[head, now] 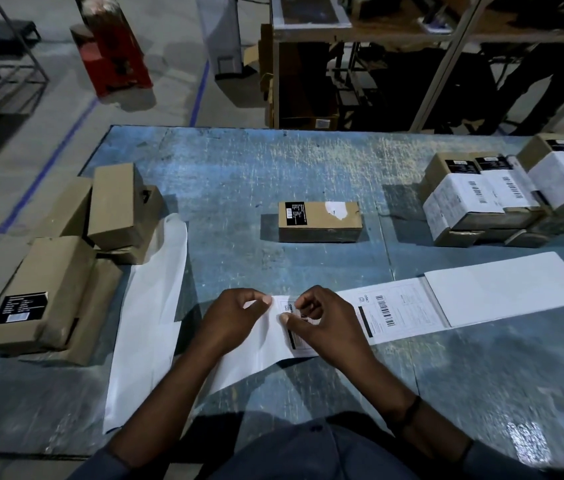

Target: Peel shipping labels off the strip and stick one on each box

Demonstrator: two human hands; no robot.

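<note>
Now our left hand (235, 318) pinches the bare backing paper (260, 351), thumb and forefinger closed on its upper edge. Our right hand (325, 323) pinches the corner of the next label (299, 341), fingers curled over its print. Both sit on the near side of the single box (320, 221), which lies flat on the desk (239, 161) and seems the one waiting for this label.

To do this well, we should hold the backing taut and low with the left. We should draw the label away with the right at a shallow angle, slowly, so it neither tears nor curls back on itself. We should touch only the corner, keeping the glue clean.

Right of the box and nearer us, the label strip (395, 315) runs on to a folded stack, so we must not drag it. Spent backing trails off to the box's left. Farther left lie the unlabelled boxes (114, 206); off to its right stand the labelled boxes (464, 199).
</note>
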